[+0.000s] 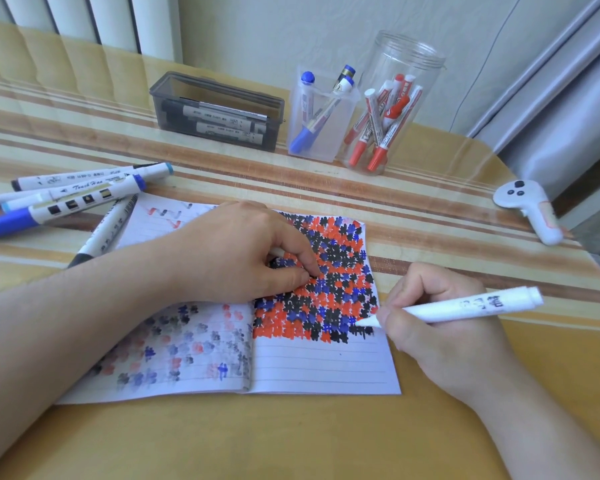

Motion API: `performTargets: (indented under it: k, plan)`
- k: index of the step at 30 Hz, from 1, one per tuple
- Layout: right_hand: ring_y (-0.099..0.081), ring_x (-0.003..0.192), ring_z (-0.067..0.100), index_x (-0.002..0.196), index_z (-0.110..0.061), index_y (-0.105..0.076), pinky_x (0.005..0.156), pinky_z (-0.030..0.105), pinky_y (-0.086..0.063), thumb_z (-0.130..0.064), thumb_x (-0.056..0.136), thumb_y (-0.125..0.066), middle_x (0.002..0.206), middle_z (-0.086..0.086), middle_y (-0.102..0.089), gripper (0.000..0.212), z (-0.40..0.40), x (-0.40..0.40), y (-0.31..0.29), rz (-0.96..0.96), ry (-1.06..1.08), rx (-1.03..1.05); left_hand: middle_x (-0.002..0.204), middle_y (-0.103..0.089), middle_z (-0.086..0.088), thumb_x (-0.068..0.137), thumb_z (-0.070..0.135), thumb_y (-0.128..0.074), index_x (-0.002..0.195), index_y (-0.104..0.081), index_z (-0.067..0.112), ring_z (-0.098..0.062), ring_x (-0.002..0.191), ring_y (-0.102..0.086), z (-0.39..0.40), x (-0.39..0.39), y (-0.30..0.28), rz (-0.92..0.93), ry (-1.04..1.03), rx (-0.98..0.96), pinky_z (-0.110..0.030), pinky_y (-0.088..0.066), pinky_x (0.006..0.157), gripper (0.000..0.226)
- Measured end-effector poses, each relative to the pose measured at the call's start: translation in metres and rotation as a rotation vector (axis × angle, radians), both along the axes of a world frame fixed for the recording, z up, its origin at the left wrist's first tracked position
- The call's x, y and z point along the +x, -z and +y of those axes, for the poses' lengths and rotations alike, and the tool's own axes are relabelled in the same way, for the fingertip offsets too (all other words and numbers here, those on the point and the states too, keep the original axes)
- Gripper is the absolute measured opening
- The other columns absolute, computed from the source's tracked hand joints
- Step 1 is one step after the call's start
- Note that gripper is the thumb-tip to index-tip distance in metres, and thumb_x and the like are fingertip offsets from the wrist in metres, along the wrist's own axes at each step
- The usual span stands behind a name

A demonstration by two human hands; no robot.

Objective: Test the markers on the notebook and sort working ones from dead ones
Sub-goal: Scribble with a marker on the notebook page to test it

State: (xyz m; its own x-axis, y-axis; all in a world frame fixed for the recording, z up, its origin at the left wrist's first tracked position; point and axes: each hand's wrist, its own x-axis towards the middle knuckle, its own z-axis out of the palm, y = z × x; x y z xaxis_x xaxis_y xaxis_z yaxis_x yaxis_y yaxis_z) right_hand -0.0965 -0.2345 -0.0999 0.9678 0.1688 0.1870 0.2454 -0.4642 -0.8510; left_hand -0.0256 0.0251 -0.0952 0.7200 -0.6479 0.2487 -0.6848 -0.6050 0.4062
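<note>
An open lined notebook point(319, 368) lies in front of me, its right page packed with red, blue and black marks. My right hand point(440, 327) grips a white marker point(465, 308) whose tip touches the page at the right end of the lowest row of marks. My left hand point(243, 254) rests on the notebook's middle with fingers curled; a small white cap point(277, 252) peeks out from under the index finger. Several loose markers point(73, 195) lie at the far left, partly on the notebook's corner.
At the back stand a dark grey box point(219, 109) holding black markers, a clear square cup point(321, 116) with blue markers, and a clear round jar point(395, 98) with red ones. A white controller point(530, 209) lies at the right table edge.
</note>
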Motion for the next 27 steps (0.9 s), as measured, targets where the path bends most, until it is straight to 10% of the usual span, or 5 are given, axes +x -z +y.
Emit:
performTargets:
  k: [16, 22, 27]
  plan:
    - [-0.038, 0.054, 0.034, 0.065, -0.014, -0.046, 0.045, 0.042, -0.030, -0.030, 0.069, -0.064, 0.059, 0.019, -0.046, 0.024, -0.001, 0.004, 0.004, -0.012, -0.019, -0.011, 0.077, -0.056, 0.041, 0.092, 0.055, -0.060, 0.109, -0.073, 0.051, 0.014, 0.088, -0.055, -0.001, -0.002, 0.000, 0.043, -0.042, 0.000, -0.007, -0.035, 0.076, 0.022]
    - [-0.042, 0.051, 0.012, 0.083, -0.022, -0.067, 0.046, 0.018, -0.035, -0.041, 0.071, -0.092, 0.067, 0.001, -0.054, 0.034, -0.004, 0.004, -0.005, 0.103, -0.146, 0.507, 0.088, -0.062, 0.008, 0.107, 0.032, -0.041, 0.135, -0.042, 0.029, -0.003, 0.096, -0.053, 0.004, -0.008, -0.006, 0.218, -0.057, -0.156, -0.018, -0.038, 0.081, 0.028]
    - [-0.054, 0.061, 0.021, 0.107, -0.011, -0.077, 0.041, 0.020, -0.034, -0.044, 0.075, -0.083, 0.085, 0.015, -0.069, 0.046, -0.007, 0.008, -0.013, 0.398, -0.328, 0.862, 0.104, -0.073, 0.025, 0.100, 0.024, -0.064, 0.123, -0.040, 0.023, -0.002, 0.097, -0.066, 0.001, -0.011, -0.010, 0.293, -0.006, -0.261, -0.018, -0.047, 0.084, 0.033]
